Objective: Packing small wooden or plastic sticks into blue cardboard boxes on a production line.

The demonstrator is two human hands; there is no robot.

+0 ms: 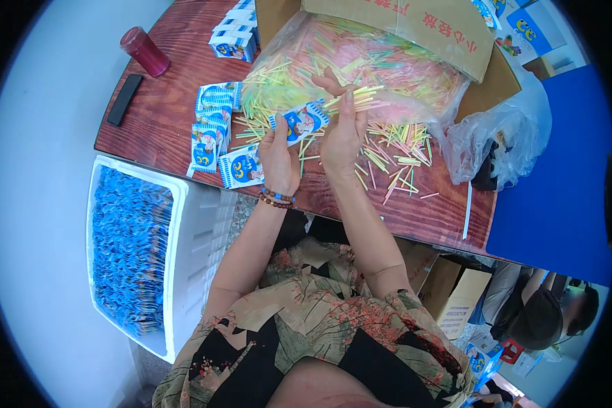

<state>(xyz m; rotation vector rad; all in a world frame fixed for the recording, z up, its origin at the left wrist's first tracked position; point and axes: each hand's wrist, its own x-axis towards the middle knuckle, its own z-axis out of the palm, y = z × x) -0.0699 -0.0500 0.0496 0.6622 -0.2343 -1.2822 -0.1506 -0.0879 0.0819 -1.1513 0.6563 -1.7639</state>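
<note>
So a small blue-and-white packet (306, 123) is held up over the near part of the table (432, 221), just in front of the cardboard box (449, 30). It's gripped at its left end by the left hand (279, 162), thumb and fingers closed on it. Its long axis is slanted, lower left to upper right, with the upper end aimed at the right hand (343, 139); whether the two touch can't really be told.

A bunch of sticks (370, 96) is pinched in the right hand, thumb pressed over it and some fingers stuck out to the upper left. The bunch is pointed off to the right, tilted slightly up, nearly in line with the packet.

Texture-wise, the packet is shiny and crinkly, with striped ends. The sticks are thin, straight and pastel: yellow, pink, green. More of them are crammed into a wrinkled clear bag (360, 51) in the box, and a messy pile (402, 151) is scattered on the reddish, wood-grained tabletop. Another flat packet (243, 168) is laid just beside the left hand, and a smooth white tub (177, 238) is packed with blue wrappers (130, 251).
</note>
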